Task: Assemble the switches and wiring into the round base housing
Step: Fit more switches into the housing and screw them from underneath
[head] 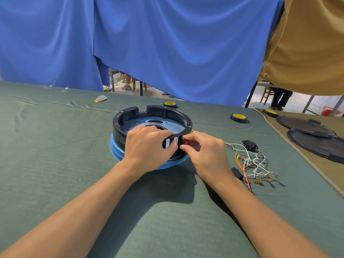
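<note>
The round base housing, a black ring on a blue base, sits mid-table on green cloth. My left hand grips its near wall, fingers curled over the rim beside a switch opening with a white rocker. My right hand pinches a red switch against the housing's near-right wall. To the right lies a loose wiring bundle of white, red and yellow-green leads with brass terminals. A black socket part and another black switch lie beside it.
Two yellow-centred tape rolls lie behind the housing, a third farther right. Black round covers are stacked on tan cloth at the right. A small sticker scrap lies at back left. Blue curtain hangs behind.
</note>
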`<move>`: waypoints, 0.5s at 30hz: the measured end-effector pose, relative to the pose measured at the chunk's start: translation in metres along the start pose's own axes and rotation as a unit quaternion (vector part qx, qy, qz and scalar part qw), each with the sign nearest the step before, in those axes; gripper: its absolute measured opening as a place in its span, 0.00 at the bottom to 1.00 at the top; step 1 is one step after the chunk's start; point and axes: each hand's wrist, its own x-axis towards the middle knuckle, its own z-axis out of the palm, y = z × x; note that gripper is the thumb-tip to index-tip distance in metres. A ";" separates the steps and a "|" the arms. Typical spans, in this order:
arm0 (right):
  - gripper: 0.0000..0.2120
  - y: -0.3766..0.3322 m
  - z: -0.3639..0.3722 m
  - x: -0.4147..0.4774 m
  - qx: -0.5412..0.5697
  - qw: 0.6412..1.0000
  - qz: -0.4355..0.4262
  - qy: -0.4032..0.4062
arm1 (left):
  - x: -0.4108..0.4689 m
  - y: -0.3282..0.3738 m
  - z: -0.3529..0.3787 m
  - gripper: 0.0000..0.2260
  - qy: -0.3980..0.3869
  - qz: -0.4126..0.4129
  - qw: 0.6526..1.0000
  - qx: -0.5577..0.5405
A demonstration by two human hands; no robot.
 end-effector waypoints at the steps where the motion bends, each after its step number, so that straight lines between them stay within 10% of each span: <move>1: 0.10 0.000 -0.001 0.001 -0.001 1.000 -0.008 -0.007 | 0.000 0.000 -0.001 0.11 0.001 0.002 1.000 0.000; 15: 0.10 0.011 -0.017 0.009 -0.018 0.997 -0.043 -0.061 | -0.002 -0.001 -0.005 0.14 -0.007 0.010 1.000 0.000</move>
